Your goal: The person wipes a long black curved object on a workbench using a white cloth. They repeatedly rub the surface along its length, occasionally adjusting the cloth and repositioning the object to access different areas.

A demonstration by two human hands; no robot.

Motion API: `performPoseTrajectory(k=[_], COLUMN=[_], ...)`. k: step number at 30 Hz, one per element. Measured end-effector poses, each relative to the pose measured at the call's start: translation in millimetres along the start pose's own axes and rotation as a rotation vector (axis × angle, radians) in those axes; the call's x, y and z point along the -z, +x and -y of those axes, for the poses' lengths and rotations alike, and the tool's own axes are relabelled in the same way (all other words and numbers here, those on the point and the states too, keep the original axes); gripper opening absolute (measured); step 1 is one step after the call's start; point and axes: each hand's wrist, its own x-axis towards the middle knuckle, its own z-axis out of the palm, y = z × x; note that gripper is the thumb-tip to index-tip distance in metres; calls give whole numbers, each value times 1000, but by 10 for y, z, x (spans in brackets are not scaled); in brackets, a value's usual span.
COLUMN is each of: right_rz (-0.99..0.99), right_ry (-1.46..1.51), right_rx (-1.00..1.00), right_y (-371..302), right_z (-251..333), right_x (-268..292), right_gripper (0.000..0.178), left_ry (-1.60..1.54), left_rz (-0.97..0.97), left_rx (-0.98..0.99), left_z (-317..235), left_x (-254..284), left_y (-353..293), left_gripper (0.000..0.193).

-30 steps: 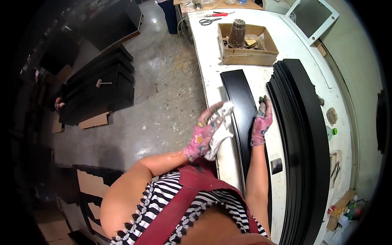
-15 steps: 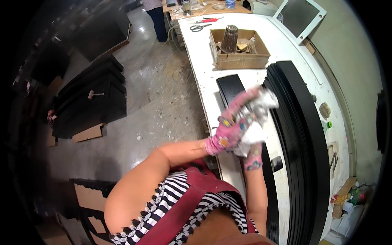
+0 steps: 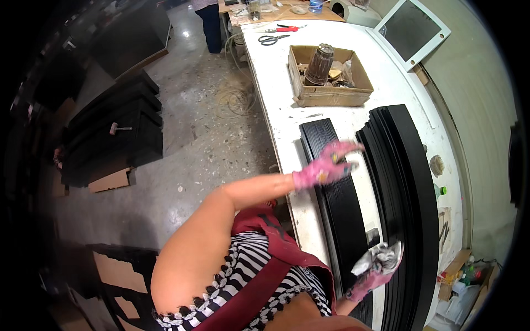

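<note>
A workshop with a speckled concrete floor, and along it a long white workbench point(image 3: 276, 83) where the person stands in pink work gloves. On the bench lies a narrow black plank point(image 3: 337, 220) with a ribbed, grainy face, and just beside it on the person's right a stack of black panels point(image 3: 408, 182) of the same finish. The left hand point(image 3: 326, 166) reaches across and lies flat on the far part of the plank, fingers stretched out, gripping nothing, only pressing down. The right hand point(image 3: 375, 276) is down at the near end, closed round a crumpled grey-white rag point(image 3: 381, 256) that sits at the plank's right edge, against the stack (whether the cloth touches the wood cannot be told from here). The plank looks stiff and fairly heavy for its width, long enough to swing if lifted by one end; its dark finish will likely mark, so a hold on both long edges near the middle would suit it best. The rag is soft and light and bunches in the fist. Further up the bench stand a cardboard box point(image 3: 326, 94) of oddments and scissors point(image 3: 271, 38)
</note>
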Motion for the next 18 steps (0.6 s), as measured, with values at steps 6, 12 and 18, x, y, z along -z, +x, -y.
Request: performPoseTrajectory(k=[6,12,18], right_rz=[448,574,567], right_ry=[-1362,-1303,-1169], right_rx=[-52,60,88], right_y=[-419,141,1283], right_z=[-152,-478,-1367], right_x=[198,-281,-1639], right_gripper=[84,64,57], left_ry=[247,315,352], left_rz=[378,193,185], left_rx=[424,185,212], left_z=[1006,1307,1213], left_x=[-204,-305,-363], left_y=[-23,-210,-54], left_gripper=[42,30,27])
